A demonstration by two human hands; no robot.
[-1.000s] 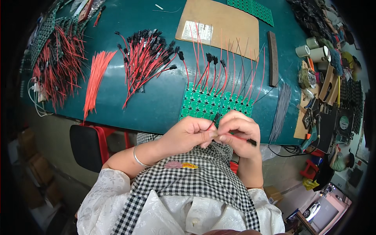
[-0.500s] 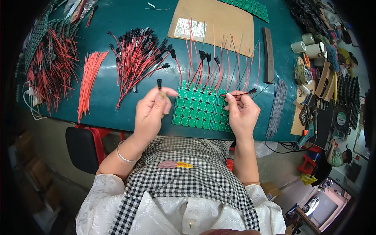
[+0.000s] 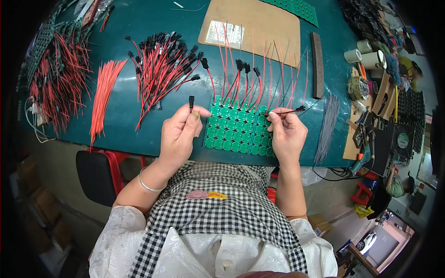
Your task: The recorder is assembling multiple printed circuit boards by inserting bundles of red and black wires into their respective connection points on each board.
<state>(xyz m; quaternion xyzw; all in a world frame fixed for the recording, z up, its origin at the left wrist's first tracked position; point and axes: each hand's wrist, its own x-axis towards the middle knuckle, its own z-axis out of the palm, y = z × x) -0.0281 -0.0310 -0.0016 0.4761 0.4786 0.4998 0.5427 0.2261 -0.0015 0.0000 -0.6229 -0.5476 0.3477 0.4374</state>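
Note:
My left hand [image 3: 180, 132] is closed, with a small black connector [image 3: 191, 102] standing up out of its thumb and fingers. At the left edge of a green circuit board panel [image 3: 230, 129] made of round pieces, this hand stays just beside it. My right hand [image 3: 288, 129] pinches a red and black connector lead [image 3: 291, 111] over the panel's right part; its black plug points right. Several red and dark wires [image 3: 252, 69] and leads with black plugs rise from the panel's far edge. My right fingers hide part of the panel.
Left of the panel lie a pile of connector leads [image 3: 162, 69], a bundle of red wires [image 3: 105, 97] and a heap of wired boards [image 3: 58, 78]. A brown board [image 3: 259, 23] and a dark bar [image 3: 317, 65] lie beyond. Grey wires [image 3: 327, 127] and tools are at right.
My left hand has shifted slightly to the right with its connector, and the fingers are drawn in a little more. My right hand has hardly moved.

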